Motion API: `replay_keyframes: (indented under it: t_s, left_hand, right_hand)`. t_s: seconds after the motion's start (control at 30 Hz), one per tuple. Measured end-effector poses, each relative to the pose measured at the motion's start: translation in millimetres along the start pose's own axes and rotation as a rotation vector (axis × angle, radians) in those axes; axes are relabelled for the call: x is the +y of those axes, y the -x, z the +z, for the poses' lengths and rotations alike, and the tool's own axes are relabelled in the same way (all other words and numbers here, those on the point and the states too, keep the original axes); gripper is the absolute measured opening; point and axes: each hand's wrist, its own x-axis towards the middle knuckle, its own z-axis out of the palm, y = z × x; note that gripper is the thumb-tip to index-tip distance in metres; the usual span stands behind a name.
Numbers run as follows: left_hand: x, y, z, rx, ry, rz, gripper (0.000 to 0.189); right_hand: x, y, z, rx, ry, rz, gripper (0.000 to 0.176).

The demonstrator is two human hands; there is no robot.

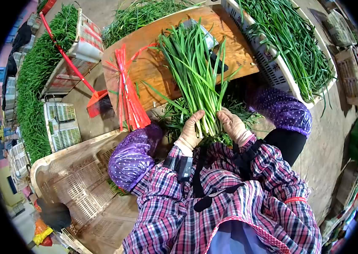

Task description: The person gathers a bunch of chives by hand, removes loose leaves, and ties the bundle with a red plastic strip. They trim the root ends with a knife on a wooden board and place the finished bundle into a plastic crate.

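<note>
Both hands, in pale gloves, hold one bunch of garlic chives (191, 72) by its pale lower stems. My left hand (190, 130) closes on the left side of the stems, and my right hand (232, 125) closes on the right side. The green leaves fan out away from me over a wooden board (157, 31). On the board's left part lies a bundle of red plastic strips (128, 91). A grey flat thing with a black part (218, 63) is partly hidden behind the leaves. Loose greens lie below the board, near my hands.
An open plastic crate (77, 186) sits at my left. Crates heaped with chives stand at the far left (86, 36) and far right (267, 70). More chives (141, 17) lie behind the board. A red-handled broom (96, 99) leans at the left.
</note>
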Motion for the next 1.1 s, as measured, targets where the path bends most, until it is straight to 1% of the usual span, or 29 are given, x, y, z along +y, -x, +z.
replay_keyframes:
  t_s: [0.03,0.1,0.13,0.17,0.23,0.27,0.3,0.37,0.4,0.43,0.5,0.53,0.57,0.63,0.7,0.73,0.8,0.83,0.9,0.93,1.03,1.07,1.1]
  left_hand:
    - [1.4,3.0,4.3,-0.006,-0.003,0.008,0.040]
    - [2.3,0.9,-0.5,-0.017,-0.014,0.025,0.040]
    - [1.2,1.2,-2.4,-0.037,-0.016,0.029,0.042]
    - [-0.6,-3.2,-7.7,-0.079,0.041,0.013,0.044]
    - [-2.3,-4.3,-15.3,-0.049,0.031,0.017,0.045]
    - [-3.4,-5.9,-18.7,-0.066,0.048,0.006,0.046]
    - [-3.4,-5.4,-18.4,-0.083,0.065,-0.006,0.046]
    - [-4.3,-2.6,-21.0,-0.073,0.048,-0.016,0.048]
    - [-5.1,-3.0,-22.3,-0.091,0.045,-0.020,0.049]
    - [-5.8,-3.6,-23.1,-0.112,0.041,-0.024,0.050]
    - [-5.7,0.2,-14.9,-0.093,0.034,-0.014,0.055]
    - [-6.3,0.3,-14.6,-0.098,0.042,-0.002,0.056]
    - [-7.0,-0.1,-15.2,-0.101,0.052,0.007,0.057]
    - [-6.6,-0.5,-19.5,-0.083,0.052,-0.010,0.058]
    - [-7.5,1.5,-10.8,-0.123,0.106,0.026,0.058]
    - [-4.9,4.4,-11.2,-0.100,0.065,0.021,0.059]
    - [-4.1,7.7,-5.3,-0.138,0.047,-0.015,0.061]
    - [-2.8,8.7,-4.8,-0.152,0.029,-0.022,0.062]
    - [-0.9,10.0,-0.2,-0.184,0.031,-0.043,0.060]
    - [-0.6,10.7,0.2,-0.179,0.027,-0.053,0.058]
    - [-0.7,11.5,1.9,-0.150,0.002,-0.068,0.054]
    - [-0.6,11.4,1.7,-0.125,-0.019,-0.071,0.052]
    - [-1.3,11.0,1.0,-0.123,-0.017,-0.072,0.052]
  right_hand:
    - [10.9,-1.7,-0.6,0.000,-0.002,0.001,0.050]
    - [12.6,-4.9,-0.2,0.003,0.322,-0.064,0.048]
    - [12.4,-4.3,-2.8,-0.055,0.293,0.002,0.047]
    - [15.8,-6.2,-1.5,-0.109,0.084,-0.006,0.046]
    - [39.4,-11.1,-1.6,-0.118,-0.015,0.033,0.046]
    - [14.8,-5.9,-1.8,-0.167,-0.028,0.011,0.048]
    - [9.6,-4.6,-1.6,-0.170,-0.030,0.011,0.048]
    - [4.8,-3.6,-1.8,-0.135,0.156,0.019,0.052]
    - [11.2,-6.8,2.4,-0.075,0.011,0.031,0.060]
    - [12.2,-5.7,-0.8,-0.144,-0.260,0.129,0.071]
    - [-3.2,-4.9,1.2,-0.152,-0.307,0.194,0.080]
    - [-11.7,-4.1,2.3,-0.142,-0.354,0.195,0.088]
    - [-12.2,-7.7,3.8,-0.142,-0.344,0.177,0.094]
    - [-11.0,-10.5,4.3,-0.151,-0.390,0.173,0.097]
    - [-7.8,-14.5,3.4,-0.153,-0.308,0.176,0.101]
    - [-6.4,-15.5,1.8,-0.159,-0.289,0.199,0.102]
    - [-14.0,-17.7,-0.1,-0.186,-0.263,0.223,0.107]
    - [-18.4,-18.7,-3.6,-0.202,-0.235,0.336,0.107]
    - [-31.4,-19.6,-0.8,-0.210,-0.298,0.349,0.110]
    - [-38.6,-20.2,-0.8,-0.200,-0.297,0.374,0.111]
    - [-21.7,-26.2,-3.8,-0.215,-0.344,0.357,0.109]
    - [-28.0,-24.0,-3.9,-0.228,-0.374,0.404,0.104]
    - [-27.0,-23.6,-2.4,-0.229,-0.375,0.407,0.104]
